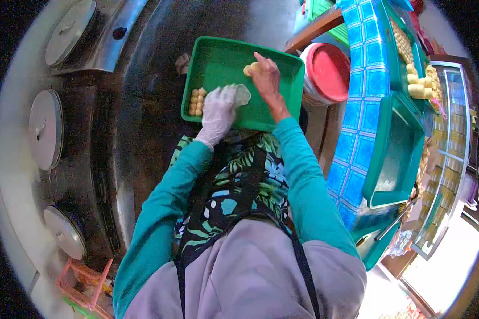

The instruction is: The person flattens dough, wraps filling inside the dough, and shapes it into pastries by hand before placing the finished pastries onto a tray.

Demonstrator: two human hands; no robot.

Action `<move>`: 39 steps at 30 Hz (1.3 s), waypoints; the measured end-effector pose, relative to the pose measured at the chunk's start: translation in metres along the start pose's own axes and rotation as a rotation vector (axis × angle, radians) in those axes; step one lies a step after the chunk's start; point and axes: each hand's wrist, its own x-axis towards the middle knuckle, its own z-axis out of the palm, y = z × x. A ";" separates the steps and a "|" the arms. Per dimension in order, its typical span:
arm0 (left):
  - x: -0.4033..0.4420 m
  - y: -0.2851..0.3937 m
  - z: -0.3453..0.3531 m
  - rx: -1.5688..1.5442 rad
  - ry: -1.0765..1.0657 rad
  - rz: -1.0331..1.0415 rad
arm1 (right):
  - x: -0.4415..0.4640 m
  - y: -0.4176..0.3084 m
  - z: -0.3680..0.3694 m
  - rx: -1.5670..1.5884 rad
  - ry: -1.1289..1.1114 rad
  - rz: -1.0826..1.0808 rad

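A green tray (pixel 271 114) lies before me. Small pale dough balls (pixel 197 102) stand in rows in its near left corner. Beside them is my left hand (pixel 220 109), in a white glove, its fingers bent and blurred; what they hold, if anything, is hidden. A small clear round piece (pixel 242 95) shows at its fingertips. My bare right hand (pixel 266 77) is over the right part of the tray, its fingers closed on a piece of yellow dough (pixel 248 69), with the index finger pointing forward.
Right of the tray stands a white bucket with a red lid (pixel 330 72). Beyond it, a table with a blue tiled cover (pixel 360 122) bears green trays (pixel 371 183) and yellow dough pieces (pixel 420 87). Round metal lids (pixel 46 130) line the left side.
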 end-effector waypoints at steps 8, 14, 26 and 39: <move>-0.010 0.006 -0.001 0.172 -0.229 -0.289 | -0.067 -0.032 0.000 -0.069 -0.244 -0.272; -0.006 0.011 0.007 -0.090 -0.021 -0.390 | -0.077 -0.026 -0.002 0.033 -0.092 -0.137; 0.001 0.010 0.026 -0.272 0.102 -0.745 | -0.073 -0.029 0.006 0.132 -0.178 0.131; 0.025 -0.001 -0.021 -1.689 -0.095 -1.175 | -0.064 -0.017 0.007 0.123 -0.357 0.087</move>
